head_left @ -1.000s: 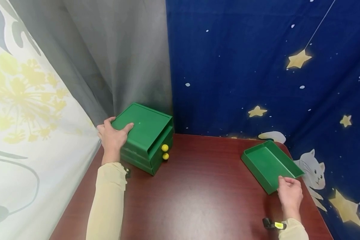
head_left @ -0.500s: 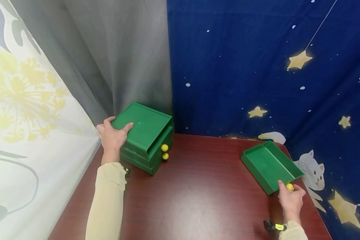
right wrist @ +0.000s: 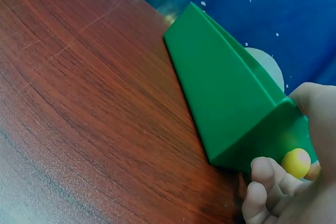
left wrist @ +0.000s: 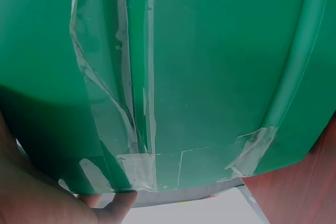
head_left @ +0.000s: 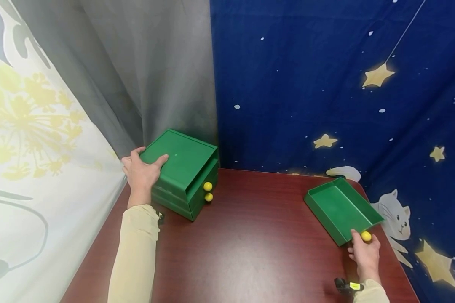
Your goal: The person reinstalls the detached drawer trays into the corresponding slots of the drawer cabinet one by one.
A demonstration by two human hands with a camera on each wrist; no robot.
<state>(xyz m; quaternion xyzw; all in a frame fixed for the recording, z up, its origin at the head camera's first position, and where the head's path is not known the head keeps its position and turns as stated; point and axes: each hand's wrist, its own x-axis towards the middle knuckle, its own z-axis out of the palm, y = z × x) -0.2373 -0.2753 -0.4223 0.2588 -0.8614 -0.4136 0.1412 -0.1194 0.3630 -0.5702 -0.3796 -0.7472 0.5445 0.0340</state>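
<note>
Green and shallow, a drawer (head_left: 335, 206) sits at the right of the worktop (head_left: 250, 235), the right hand's (head_left: 365, 257) grip curled round its yellow knob (head_left: 366, 236). Farther off to the left, the left hand (head_left: 143, 173) grips a green cabinet (head_left: 186, 153), thumb on top. Behind hang a grey curtain (head_left: 155, 63) and a starry blue curtain (head_left: 288, 84).

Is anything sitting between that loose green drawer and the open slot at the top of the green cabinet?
Nothing visible stands in the way. Between the loose drawer and the cabinet's top slot, only tabletop shows. The left hand is away from the opening, and the upper yellow knob sits below it.
</note>
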